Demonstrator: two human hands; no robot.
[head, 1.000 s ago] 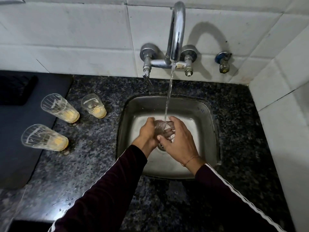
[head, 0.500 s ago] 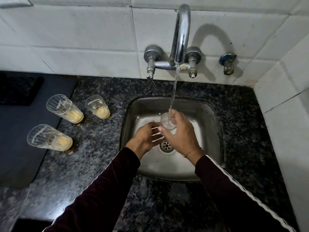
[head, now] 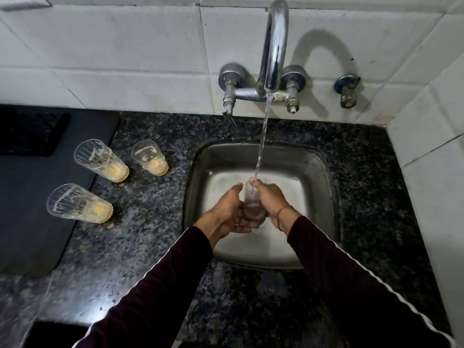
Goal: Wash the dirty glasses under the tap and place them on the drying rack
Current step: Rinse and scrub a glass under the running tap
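Observation:
A clear glass (head: 251, 204) stands upright over the steel sink (head: 319, 177), its mouth under the running stream from the chrome tap (head: 273, 46). My left hand (head: 227, 212) cups the glass from the left and below. My right hand (head: 270, 197) grips it from the right, fingers at the rim. Three dirty glasses with yellow residue stand on the counter to the left: one (head: 100, 160) at the back, a smaller one (head: 150, 158) beside it, and one (head: 79, 203) nearer to me.
A dark mat (head: 32, 197) covers the counter at the far left, with a black textured pad (head: 30, 131) at its back. A speckled granite counter (head: 140, 234) surrounds the sink. A small valve (head: 347, 90) sticks out of the tiled wall on the right.
The glass went from tilted in my right hand to upright between both hands. My left hand has come back onto it and now cups its lower part.

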